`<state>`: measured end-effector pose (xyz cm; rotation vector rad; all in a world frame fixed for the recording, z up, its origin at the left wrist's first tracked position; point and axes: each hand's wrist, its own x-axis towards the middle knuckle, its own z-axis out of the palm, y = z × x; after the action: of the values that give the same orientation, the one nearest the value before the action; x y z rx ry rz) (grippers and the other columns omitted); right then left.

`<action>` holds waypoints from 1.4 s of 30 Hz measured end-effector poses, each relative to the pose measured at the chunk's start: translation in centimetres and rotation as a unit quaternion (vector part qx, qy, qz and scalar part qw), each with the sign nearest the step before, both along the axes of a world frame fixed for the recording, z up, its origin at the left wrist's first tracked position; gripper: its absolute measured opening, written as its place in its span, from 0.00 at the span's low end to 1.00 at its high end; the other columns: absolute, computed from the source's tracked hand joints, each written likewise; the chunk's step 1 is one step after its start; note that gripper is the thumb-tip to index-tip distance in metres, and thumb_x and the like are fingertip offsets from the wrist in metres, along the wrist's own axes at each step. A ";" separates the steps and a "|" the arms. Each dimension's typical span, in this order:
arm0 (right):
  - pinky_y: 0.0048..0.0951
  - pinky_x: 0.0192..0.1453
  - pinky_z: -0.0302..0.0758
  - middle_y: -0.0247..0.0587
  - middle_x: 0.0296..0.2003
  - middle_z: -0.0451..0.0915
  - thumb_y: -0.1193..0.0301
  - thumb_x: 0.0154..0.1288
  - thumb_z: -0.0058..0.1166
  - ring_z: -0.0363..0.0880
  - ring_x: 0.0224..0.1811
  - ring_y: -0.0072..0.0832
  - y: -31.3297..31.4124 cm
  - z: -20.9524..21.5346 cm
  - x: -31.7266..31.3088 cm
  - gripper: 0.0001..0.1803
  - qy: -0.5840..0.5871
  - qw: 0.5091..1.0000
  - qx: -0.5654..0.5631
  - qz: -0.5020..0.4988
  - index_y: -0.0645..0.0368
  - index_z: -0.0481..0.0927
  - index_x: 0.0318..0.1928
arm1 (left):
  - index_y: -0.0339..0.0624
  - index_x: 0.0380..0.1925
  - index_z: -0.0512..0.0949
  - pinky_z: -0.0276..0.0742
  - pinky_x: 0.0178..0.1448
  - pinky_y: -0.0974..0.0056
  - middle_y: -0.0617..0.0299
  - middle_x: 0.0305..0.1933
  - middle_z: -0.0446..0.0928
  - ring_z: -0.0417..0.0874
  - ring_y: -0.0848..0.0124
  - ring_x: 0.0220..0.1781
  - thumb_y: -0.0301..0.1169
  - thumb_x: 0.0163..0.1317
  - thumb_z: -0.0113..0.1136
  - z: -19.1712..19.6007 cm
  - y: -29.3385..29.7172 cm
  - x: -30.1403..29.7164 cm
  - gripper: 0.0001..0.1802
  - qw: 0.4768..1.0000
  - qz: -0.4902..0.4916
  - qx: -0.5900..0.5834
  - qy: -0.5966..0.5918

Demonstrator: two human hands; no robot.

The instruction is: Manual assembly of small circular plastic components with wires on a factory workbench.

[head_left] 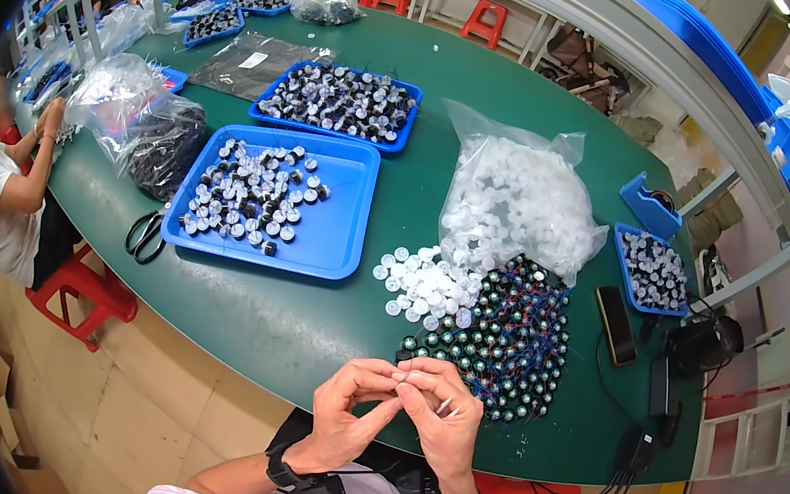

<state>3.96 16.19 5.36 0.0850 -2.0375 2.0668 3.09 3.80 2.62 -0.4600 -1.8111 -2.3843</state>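
Note:
My left hand (pixel 347 412) and my right hand (pixel 444 418) meet at the table's near edge, their thumbs and fingers pinched together. A small black round part (pixel 403 356) shows at their fingertips; the fingers hide most of what they hold. Something small and white shows between the fingers of my right hand. Just beyond the hands lies a spread of small round green-faced parts with red and blue wires (pixel 517 350). Loose white round caps (pixel 425 287) lie beside them, next to a clear plastic bag of white caps (pixel 518 199).
Left of the caps sits a blue tray (pixel 342 229) of black-and-white assembled pieces, with a fuller blue tray (pixel 400 137) behind it. Black scissors (pixel 146 237) lie at the left. A small blue tray (pixel 650 303) stands at right. A seated person (pixel 9 193) works at left.

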 end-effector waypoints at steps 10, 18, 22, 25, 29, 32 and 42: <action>0.12 0.24 0.62 0.39 0.42 0.79 0.81 0.59 0.54 0.70 0.27 0.08 0.1 0.0 0.9 0.04 0.067 0.991 0.095 -0.061 0.65 0.80 0.35 | 0.32 0.45 0.67 0.77 0.54 0.64 0.50 0.49 0.72 0.79 0.65 0.50 0.13 0.53 0.57 1.1 0.9 1.7 0.19 0.994 -0.028 0.070 -0.078; 0.15 0.21 0.56 0.32 0.28 0.80 0.79 0.59 0.56 0.61 0.19 0.08 1.6 1.2 3.7 0.01 -0.025 0.986 0.165 -0.002 0.63 0.78 0.32 | 0.38 0.41 0.81 0.71 0.44 0.71 0.59 0.40 0.74 0.74 0.74 0.39 0.22 0.48 0.67 1.3 -1.1 0.9 0.17 0.986 -0.114 -0.123 -0.022; 0.17 0.20 0.54 0.31 0.26 0.77 0.78 0.56 0.58 0.57 0.17 0.11 1.7 0.4 4.3 0.02 -0.050 0.991 0.125 0.027 0.63 0.78 0.30 | 0.40 0.33 0.83 0.71 0.41 0.71 0.60 0.34 0.76 0.75 0.73 0.35 0.22 0.46 0.68 1.1 -1.1 0.8 0.11 0.982 -0.093 -0.158 0.047; 0.16 0.21 0.55 0.32 0.27 0.78 0.79 0.56 0.59 0.59 0.19 0.10 2.0 -0.3 4.5 0.03 -0.055 0.994 0.087 0.035 0.63 0.78 0.29 | 0.40 0.26 0.83 0.72 0.34 0.71 0.61 0.27 0.78 0.77 0.72 0.28 0.23 0.46 0.68 1.4 -1.6 0.7 0.05 0.976 -0.079 -0.192 0.068; 0.15 0.23 0.58 0.35 0.28 0.78 0.80 0.58 0.57 0.63 0.21 0.10 3.2 -1.1 4.8 0.03 -0.073 0.997 0.033 -0.009 0.64 0.77 0.28 | 0.38 0.24 0.79 0.73 0.33 0.68 0.59 0.25 0.78 0.79 0.71 0.26 0.24 0.51 0.64 2.8 -2.9 -3.3 0.03 0.956 -0.045 -0.277 0.089; 0.14 0.29 0.63 0.36 0.29 0.77 0.76 0.61 0.54 0.70 0.27 0.13 3.8 -0.7 4.9 0.05 -0.116 0.993 -0.016 -0.028 0.66 0.77 0.31 | 0.36 0.25 0.78 0.72 0.30 0.67 0.56 0.24 0.77 0.78 0.67 0.25 0.26 0.52 0.64 2.5 -3.2 -8.5 0.05 0.914 -0.012 -0.396 0.084; 0.21 0.34 0.67 0.38 0.26 0.75 0.75 0.62 0.54 0.72 0.28 0.22 3.9 -1.9 4.2 0.05 -0.044 0.992 0.088 -0.080 0.65 0.77 0.32 | 0.37 0.31 0.74 0.73 0.31 0.64 0.57 0.30 0.76 0.78 0.65 0.28 0.29 0.49 0.66 -0.5 -1.3 -12.6 0.12 0.814 -0.041 -0.553 0.173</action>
<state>8.11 20.10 3.47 -0.1375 -2.1965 1.8237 -9.47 2.53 2.12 -0.9694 -2.7836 -0.8775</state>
